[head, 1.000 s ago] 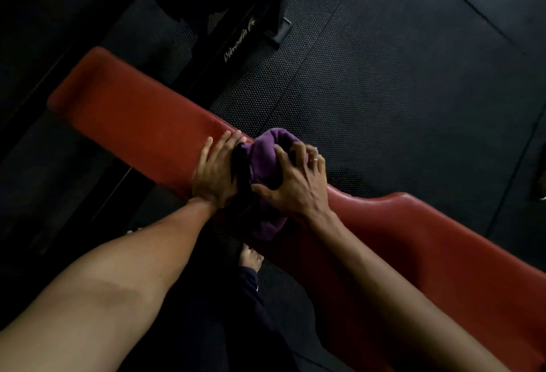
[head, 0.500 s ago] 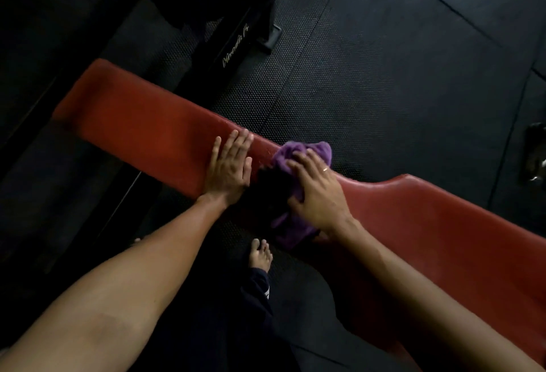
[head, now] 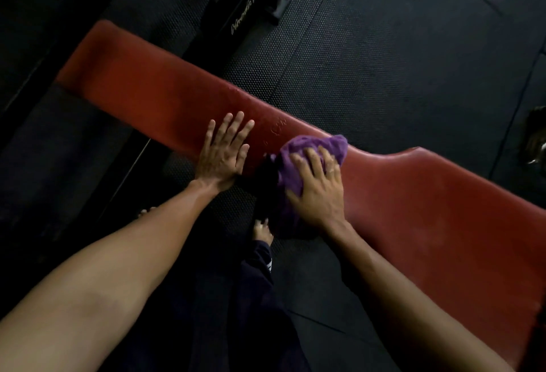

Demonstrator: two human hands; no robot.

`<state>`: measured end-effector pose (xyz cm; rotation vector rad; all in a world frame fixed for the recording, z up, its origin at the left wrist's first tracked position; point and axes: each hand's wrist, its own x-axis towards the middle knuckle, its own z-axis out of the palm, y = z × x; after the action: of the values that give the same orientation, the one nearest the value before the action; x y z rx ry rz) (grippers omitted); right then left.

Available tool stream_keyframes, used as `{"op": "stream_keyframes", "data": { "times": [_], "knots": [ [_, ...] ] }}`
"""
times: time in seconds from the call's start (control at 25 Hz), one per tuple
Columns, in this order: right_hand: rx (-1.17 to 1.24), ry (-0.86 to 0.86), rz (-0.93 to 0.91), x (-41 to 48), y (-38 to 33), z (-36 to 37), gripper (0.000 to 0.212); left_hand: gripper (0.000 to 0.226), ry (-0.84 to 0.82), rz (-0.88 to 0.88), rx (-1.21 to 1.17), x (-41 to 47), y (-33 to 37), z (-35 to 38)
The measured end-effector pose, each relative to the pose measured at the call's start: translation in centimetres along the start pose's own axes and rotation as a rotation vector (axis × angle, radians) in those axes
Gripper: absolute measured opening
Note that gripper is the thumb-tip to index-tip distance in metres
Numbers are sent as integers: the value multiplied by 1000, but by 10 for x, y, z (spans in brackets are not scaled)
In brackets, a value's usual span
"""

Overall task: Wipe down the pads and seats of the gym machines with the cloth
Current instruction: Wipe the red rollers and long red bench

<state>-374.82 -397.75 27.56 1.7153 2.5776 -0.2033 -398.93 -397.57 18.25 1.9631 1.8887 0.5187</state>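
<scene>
Cloth (head: pixel 313 150), purple and bunched, sits under right hand (head: pixel 317 188) grip; left hand (head: pixel 223 154) flat, fingers spread.

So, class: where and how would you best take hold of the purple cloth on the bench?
Press a flat palm from above onto the bunched top of the cloth, as the right hand does; it lies crumpled on the flat red bench.

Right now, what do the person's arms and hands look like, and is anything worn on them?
Both forearms are bare, with no sleeves, gloves, watch or wristband in view. The right hand has a thin ring on one finger. The left hand shows no jewellery. All fingers are uncovered.
</scene>
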Motion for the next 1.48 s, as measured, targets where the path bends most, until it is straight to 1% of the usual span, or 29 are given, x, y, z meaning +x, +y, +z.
{"op": "stream_keyframes", "data": {
  "times": [0.08, 0.12, 0.16, 0.2, 0.24, 0.32, 0.36, 0.44, 0.52, 0.6, 0.64, 0.68, 0.76, 0.84, 0.92, 0.96, 1.04, 1.08, 1.16, 1.24, 1.28, 1.4, 1.48],
  "knots": [
    [2, 17, 204, 26, -33, 6, 68, 54, 9, -6, 19, -9, 0, 2],
    [19, 12, 220, 34, -53, 10, 69, 54, 13, 0, 32, -12, -2, 3],
    [35, -4, 164, 32, -66, 13, 71, 55, 11, 12, 42, -15, -3, 4],
    [34, -23, 59, 23, -69, 16, 72, 56, 7, 23, 46, -16, -4, 4],
    [23, -34, -52, 7, -61, 17, 75, 56, 4, 26, 47, -17, -5, 3],
    [-5, 9, -214, -27, -24, 11, 80, 55, 13, 9, 36, -16, -2, 2],
    [-26, 46, -249, -45, -4, 9, 79, 54, 19, -1, 29, -16, -2, 2],
    [-72, 90, -249, -75, 25, 6, 73, 54, 30, -4, 23, -18, -4, 4],
    [-99, 110, -202, -81, 23, 11, 68, 54, 39, 18, 30, -17, -6, 3],
    [-75, 105, -138, -55, -8, 25, 61, 54, 29, 59, 19, -17, -8, 2],
    [-50, 95, -130, -35, -33, 34, 61, 53, 26, 73, 20, -17, -11, 2],
    [-26, 82, -127, -13, -60, 42, 62, 52, 31, 68, 27, -18, -15, 2],
    [1, 80, -127, 20, -97, 51, 61, 51, 56, 0, 35, -17, -29, -4],
    [7, 87, -177, 24, -95, 51, 62, 51, 53, -11, 45, -16, -47, -13],
    [19, 97, -264, 6, -67, 40, 65, 51, 45, 26, 49, -15, -58, -17],
    [18, 93, -287, -5, -52, 36, 66, 51, 55, 7, 35, -12, -60, -18],
    [3, 71, -273, -24, -41, 33, 71, 51, 97, -112, 4, -7, -66, -19],
    [4, 59, -241, -24, -47, 36, 71, 51, 120, -168, -7, -4, -69, -20],
    [12, 24, -211, -2, -72, 46, 72, 52, 134, -187, -11, 2, -77, -21],
    [28, -21, -271, 39, -99, 54, 76, 52, 134, -133, 10, 7, -87, -19],
    [36, -44, -299, 64, -107, 57, 74, 51, 142, -111, 28, 7, -90, -16],
    [27, -84, -311, 123, -96, 50, 66, 49, 175, -95, 73, 9, -92, -11],
    [-2, -68, -252, 130, -71, 37, 66, 51, 155, -122, 28, 8, -92, -13]
  ]
}}
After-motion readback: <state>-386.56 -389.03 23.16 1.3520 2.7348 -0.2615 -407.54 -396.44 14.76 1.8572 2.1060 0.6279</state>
